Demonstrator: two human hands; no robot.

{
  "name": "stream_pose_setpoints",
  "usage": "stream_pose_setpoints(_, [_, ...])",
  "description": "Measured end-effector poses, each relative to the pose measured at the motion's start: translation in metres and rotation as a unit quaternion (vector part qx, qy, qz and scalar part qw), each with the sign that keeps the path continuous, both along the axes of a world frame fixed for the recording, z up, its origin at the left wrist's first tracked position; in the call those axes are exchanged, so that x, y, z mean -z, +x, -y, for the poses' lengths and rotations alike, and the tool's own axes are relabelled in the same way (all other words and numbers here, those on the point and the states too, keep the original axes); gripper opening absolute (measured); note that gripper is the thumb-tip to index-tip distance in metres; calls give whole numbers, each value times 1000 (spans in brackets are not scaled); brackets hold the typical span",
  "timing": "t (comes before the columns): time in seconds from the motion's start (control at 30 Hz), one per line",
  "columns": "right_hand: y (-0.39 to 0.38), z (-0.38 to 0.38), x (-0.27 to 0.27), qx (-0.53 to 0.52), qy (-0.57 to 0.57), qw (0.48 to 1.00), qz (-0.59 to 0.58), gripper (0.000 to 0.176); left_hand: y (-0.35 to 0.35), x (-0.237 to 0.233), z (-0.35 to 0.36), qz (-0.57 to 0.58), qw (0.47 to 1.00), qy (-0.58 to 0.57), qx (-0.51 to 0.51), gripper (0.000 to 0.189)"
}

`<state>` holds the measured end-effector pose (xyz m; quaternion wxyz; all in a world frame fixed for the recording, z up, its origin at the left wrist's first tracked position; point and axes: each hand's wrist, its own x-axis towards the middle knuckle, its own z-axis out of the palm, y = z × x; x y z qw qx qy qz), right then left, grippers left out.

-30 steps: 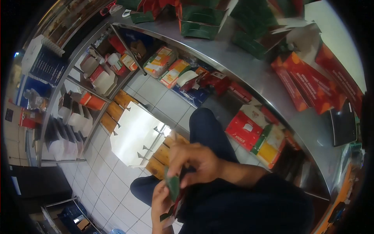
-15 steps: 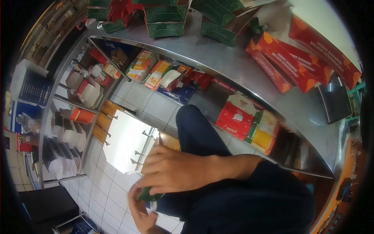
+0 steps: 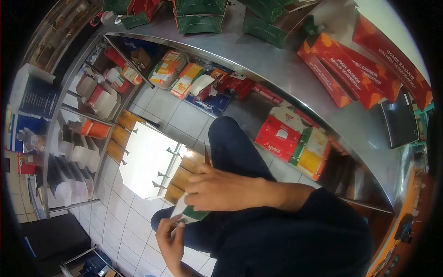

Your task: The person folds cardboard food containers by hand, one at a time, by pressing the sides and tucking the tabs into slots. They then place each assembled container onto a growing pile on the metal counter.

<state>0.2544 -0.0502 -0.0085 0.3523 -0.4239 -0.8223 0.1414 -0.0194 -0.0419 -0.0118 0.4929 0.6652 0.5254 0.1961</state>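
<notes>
1. Holding the green and white card (image 3: 195, 213) from both sides, the two hands keep it in front of the dark-clothed legs (image 3: 235, 143), above the tiled floor (image 3: 133, 226).
2. The right hand (image 3: 217, 189) comes over the card from above, its fingers bent and grasping the upper part; the fingertips are partly hidden.
3. The left hand (image 3: 170, 240) is lower, its fingers pinching the card's lower left corner with the thumb on top.
4. Just beyond the hands, a white sheet (image 3: 150, 161) with dark notched marks lies over wooden slats (image 3: 118, 140).
5. Beneath the desk (image 3: 258, 55), flat red, yellow and green boxes (image 3: 279, 138) sit in a row on a low shelf.
6. On the desk, green boxes (image 3: 199, 23) stand stacked near the edge, red printed boxes (image 3: 348, 69) lean overlapping to their right, and a black tablet (image 3: 399, 121) lies beside these.
7. Across the floor, a metal rack (image 3: 55, 152) carries open boxes (image 3: 71, 182) on its shelves.
</notes>
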Motion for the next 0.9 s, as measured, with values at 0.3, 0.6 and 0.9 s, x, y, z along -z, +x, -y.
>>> stream_pose_setpoints(0.3, [-36,-1,13,-123,-136,982,-53,18,7,-7,13,-94,979,169,65,53])
stream_pose_setpoints(0.6, [-53,-18,52,31,-66,960,-271,34,13,10,14,-227,866,444,35,94])
stream_pose_setpoints(0.9, [-37,-20,112,224,-373,595,-675,49,25,21,11,-114,983,138,-32,88])
